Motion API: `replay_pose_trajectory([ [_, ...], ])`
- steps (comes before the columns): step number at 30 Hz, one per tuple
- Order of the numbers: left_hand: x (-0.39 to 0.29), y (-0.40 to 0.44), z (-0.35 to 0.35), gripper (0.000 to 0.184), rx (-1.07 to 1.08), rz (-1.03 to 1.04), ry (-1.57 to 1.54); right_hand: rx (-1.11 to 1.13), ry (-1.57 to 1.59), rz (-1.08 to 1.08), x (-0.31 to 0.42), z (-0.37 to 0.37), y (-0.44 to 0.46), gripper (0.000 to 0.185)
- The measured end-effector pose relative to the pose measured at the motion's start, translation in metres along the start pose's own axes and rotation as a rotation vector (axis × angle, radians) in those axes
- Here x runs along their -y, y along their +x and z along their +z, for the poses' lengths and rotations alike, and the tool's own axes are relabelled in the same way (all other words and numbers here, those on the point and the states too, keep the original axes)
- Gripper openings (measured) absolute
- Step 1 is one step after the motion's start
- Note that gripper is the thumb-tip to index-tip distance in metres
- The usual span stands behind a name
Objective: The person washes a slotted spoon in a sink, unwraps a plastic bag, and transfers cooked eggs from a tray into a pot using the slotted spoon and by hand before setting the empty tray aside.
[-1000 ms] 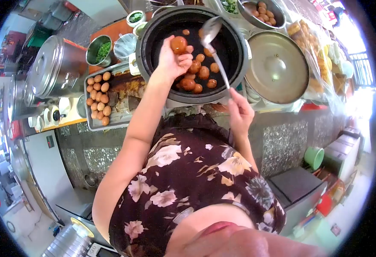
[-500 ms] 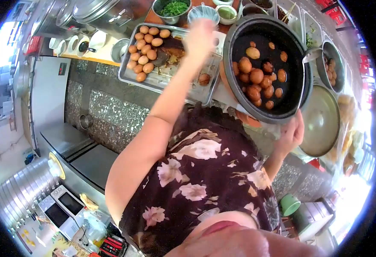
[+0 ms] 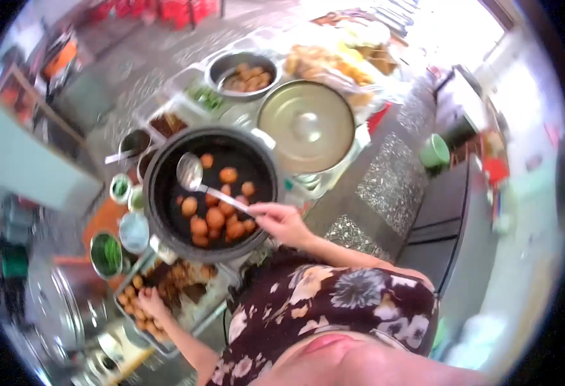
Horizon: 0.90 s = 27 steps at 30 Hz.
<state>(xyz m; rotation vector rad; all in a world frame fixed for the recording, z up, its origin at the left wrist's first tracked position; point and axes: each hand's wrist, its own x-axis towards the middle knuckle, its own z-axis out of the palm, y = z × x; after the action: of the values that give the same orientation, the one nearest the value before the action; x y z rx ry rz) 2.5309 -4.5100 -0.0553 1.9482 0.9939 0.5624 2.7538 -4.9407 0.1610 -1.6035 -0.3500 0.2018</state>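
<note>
My right hand is wrapped round the handle of a long metal ladle. The ladle's bowl hangs over a large black pot; whether it is pierced I cannot tell. Brown eggs sit in dark liquid inside that pot. Down at the left, my left hand is among the light-brown eggs in a metal tray. Its fingers are blurred, and any egg between them is hidden. Dark brown scraps lie in the same tray beside the eggs.
Beside the pot stand a bowl of chopped greens, a pale blue bowl and a wide round lid. Farther back are a metal basin of round brown items and plastic bags. Large metal pots stand at far left.
My view has swung round to the right. My left hand has gone from the pale blue bowl to the tray eggs. My right hand has brought the ladle from the rim over the pot.
</note>
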Motion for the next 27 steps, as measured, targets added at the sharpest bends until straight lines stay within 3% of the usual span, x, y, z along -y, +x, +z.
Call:
replay_pose_trajectory([
  [2,-0.104,-0.018,-0.011,0.024,-0.168,-0.201,-0.455,0.038,0.034,0.020,-0.001,0.018,-0.006,0.024],
  [3,-0.141,-0.023,-0.009,0.024,-0.162,-0.181,-0.457,0.069,0.096,0.079,-0.003,0.019,-0.009,0.023],
  [5,-0.202,-0.031,0.003,0.027,0.120,-0.055,-0.725,0.128,0.192,0.066,-0.012,0.028,-0.011,0.024],
  [6,-0.228,-0.037,0.018,0.030,0.092,-0.096,-0.830,0.161,0.244,0.024,-0.018,0.033,-0.012,0.024],
  [7,-0.247,-0.038,0.034,0.032,0.144,-0.031,-0.764,0.251,0.273,0.000,-0.017,0.035,-0.014,0.024],
  [8,-0.248,-0.029,0.041,0.033,0.174,0.004,-0.732,0.336,0.091,-0.085,-0.018,0.049,-0.019,0.024],
  [9,-0.248,-0.020,0.049,0.034,0.203,0.040,-0.700,0.352,0.086,-0.034,-0.010,0.048,-0.021,0.024],
  [11,-0.263,-0.008,0.065,0.035,0.340,-0.330,-1.328,0.285,0.179,0.015,0.000,0.043,-0.019,0.023],
  [13,-0.296,-0.024,0.079,0.036,0.428,-0.439,-1.383,0.163,0.268,0.023,0.003,0.024,-0.019,0.025],
  [16,-0.345,-0.046,0.100,0.035,0.567,-0.536,-1.346,0.282,0.216,0.082,-0.002,-0.008,-0.016,0.026],
  [20,-0.349,-0.044,0.128,0.036,0.647,-0.675,-1.410,0.161,0.300,0.071,0.001,-0.027,-0.018,0.027],
  [22,-0.353,-0.046,0.138,0.035,0.646,-0.792,-1.434,0.261,0.259,0.145,-0.007,-0.031,-0.021,0.027],
  [25,-0.351,-0.042,0.153,0.036,0.604,-0.821,-1.370,0.073,0.133,-0.058,-0.001,-0.039,-0.032,0.028],
  [27,-0.348,-0.041,0.160,0.036,0.612,-0.804,-1.339,0.103,0.024,-0.145,-0.005,-0.040,-0.034,0.029],
])
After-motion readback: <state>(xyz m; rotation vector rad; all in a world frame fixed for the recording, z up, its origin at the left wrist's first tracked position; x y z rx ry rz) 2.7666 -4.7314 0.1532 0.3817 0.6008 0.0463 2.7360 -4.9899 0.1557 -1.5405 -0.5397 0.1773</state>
